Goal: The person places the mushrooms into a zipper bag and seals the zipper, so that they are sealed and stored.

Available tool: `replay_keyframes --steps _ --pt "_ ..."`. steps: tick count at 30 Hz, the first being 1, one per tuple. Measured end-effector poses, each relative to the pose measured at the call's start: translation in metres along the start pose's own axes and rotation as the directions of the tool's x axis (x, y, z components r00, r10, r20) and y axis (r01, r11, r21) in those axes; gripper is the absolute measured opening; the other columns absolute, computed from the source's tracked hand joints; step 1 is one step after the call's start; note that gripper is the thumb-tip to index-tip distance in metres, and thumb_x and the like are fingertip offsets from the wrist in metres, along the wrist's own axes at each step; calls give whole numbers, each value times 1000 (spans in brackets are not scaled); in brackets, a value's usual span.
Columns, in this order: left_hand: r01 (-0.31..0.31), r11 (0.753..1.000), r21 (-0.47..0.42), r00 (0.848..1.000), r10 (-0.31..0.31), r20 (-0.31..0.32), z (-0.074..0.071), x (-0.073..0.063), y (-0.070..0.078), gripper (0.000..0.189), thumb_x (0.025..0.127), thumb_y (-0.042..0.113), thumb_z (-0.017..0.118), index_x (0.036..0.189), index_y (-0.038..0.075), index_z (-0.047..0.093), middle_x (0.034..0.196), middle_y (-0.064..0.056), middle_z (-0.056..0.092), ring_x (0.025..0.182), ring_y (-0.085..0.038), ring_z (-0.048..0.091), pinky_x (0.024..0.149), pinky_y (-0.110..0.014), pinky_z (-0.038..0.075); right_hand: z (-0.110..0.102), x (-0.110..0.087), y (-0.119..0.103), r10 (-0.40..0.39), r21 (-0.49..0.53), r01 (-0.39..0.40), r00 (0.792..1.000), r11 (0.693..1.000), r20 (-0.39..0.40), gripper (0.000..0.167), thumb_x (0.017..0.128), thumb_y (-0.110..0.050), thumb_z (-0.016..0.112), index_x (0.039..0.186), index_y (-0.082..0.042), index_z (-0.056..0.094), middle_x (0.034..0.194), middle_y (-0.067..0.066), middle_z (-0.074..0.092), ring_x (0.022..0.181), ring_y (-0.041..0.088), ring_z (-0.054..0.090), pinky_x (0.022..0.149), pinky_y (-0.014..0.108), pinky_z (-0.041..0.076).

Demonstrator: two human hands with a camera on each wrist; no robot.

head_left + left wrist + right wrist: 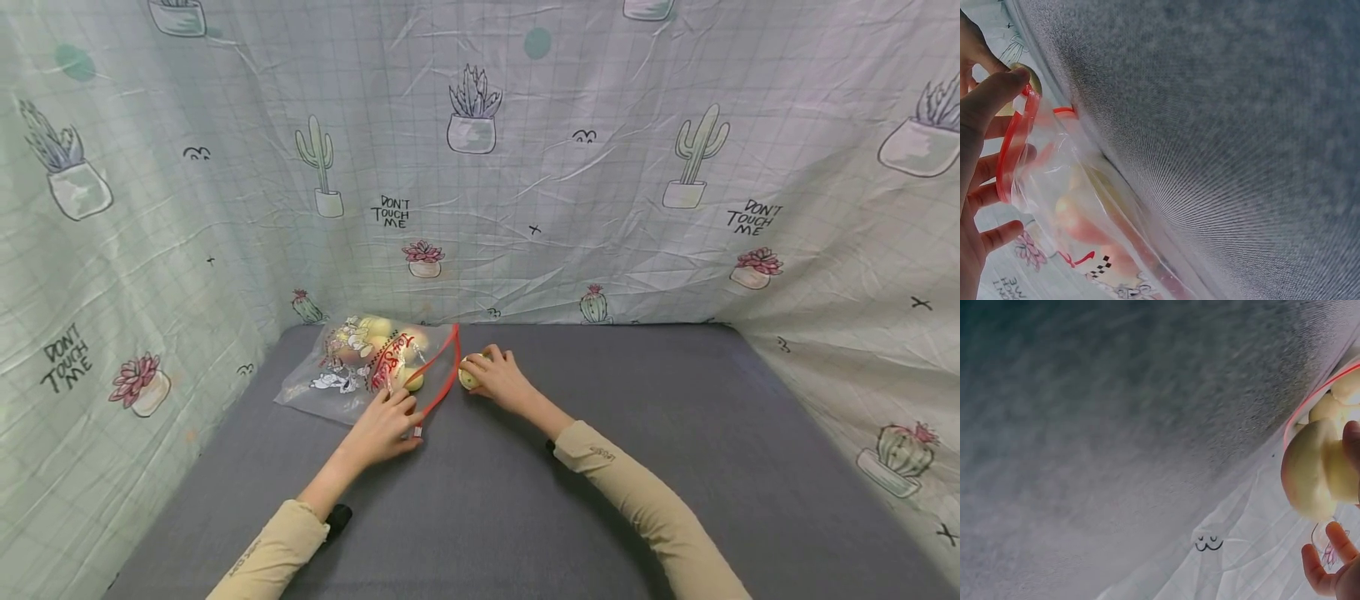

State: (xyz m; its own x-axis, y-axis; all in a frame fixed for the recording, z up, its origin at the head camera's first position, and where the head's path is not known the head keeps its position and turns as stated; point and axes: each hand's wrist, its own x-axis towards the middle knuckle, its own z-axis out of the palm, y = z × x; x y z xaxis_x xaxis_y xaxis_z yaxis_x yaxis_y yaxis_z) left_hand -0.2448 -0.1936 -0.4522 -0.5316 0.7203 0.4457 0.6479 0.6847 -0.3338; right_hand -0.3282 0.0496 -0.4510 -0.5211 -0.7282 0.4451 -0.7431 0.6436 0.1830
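A clear zip bag with red lettering, cartoon prints and a red zip edge lies on its side. Inside it are several round fruits, some yellowish, some pinkish. My left hand holds the bag by its mouth, with the thumb on the near red edge and the other fingers spread behind the plastic. Just right of the opening, my right hand grips a pale yellow-green round fruit. In the right wrist view, the red rim and the bagged fruits show behind that fruit.
A dark grey table top lies under the bag and both arms. Behind and at the sides hangs a pale curtain printed with potted cacti and lettering. Black wrist straps show at the sleeves.
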Motion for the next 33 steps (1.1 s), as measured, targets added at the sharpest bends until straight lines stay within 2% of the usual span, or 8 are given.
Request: replay_keyframes --steps 10,16,21,28,33 --pt "3 1000 26 1000 -3 11 -1 1 0 31 64 41 73 82 17 66 75 -2 52 76 -20 45 65 -38 33 1 6 -7 -33 -14 33 999 999 -39 46 77 -30 66 118 -20 48 117 -5 52 98 21 43 67 32 34" --pt "5 999 46 1000 -7 30 -4 1 1 30 65 42 72 82 18 66 75 -2 51 77 -20 46 67 -38 34 2 10 -12 -52 -17 51 996 999 -77 42 76 -26 68 114 -19 49 110 -5 54 92 18 44 66 30 34" --pt "1 999 38 999 -3 37 -6 2 2 25 67 39 71 80 18 65 76 -2 50 77 -20 46 66 -36 34 2 13 -17 -47 -22 45 997 999 -65 38 78 -26 67 111 -18 48 103 -4 54 86 17 44 65 29 34" --pt "-3 1000 27 1000 3 13 -6 2 1 24 65 37 72 76 17 64 76 -2 49 76 -20 46 65 -37 34 4 18 -24 -26 26 28 998 999 -52 39 78 -25 67 111 -16 48 110 0 50 85 18 43 65 28 38" --pt "5 1000 29 999 -6 34 -7 2 1 22 67 37 71 76 18 64 78 -2 50 77 -20 45 66 -37 34 5 21 -29 -14 52 17 999 998 -48 36 78 -26 67 106 -15 47 109 3 46 81 18 41 63 26 36"
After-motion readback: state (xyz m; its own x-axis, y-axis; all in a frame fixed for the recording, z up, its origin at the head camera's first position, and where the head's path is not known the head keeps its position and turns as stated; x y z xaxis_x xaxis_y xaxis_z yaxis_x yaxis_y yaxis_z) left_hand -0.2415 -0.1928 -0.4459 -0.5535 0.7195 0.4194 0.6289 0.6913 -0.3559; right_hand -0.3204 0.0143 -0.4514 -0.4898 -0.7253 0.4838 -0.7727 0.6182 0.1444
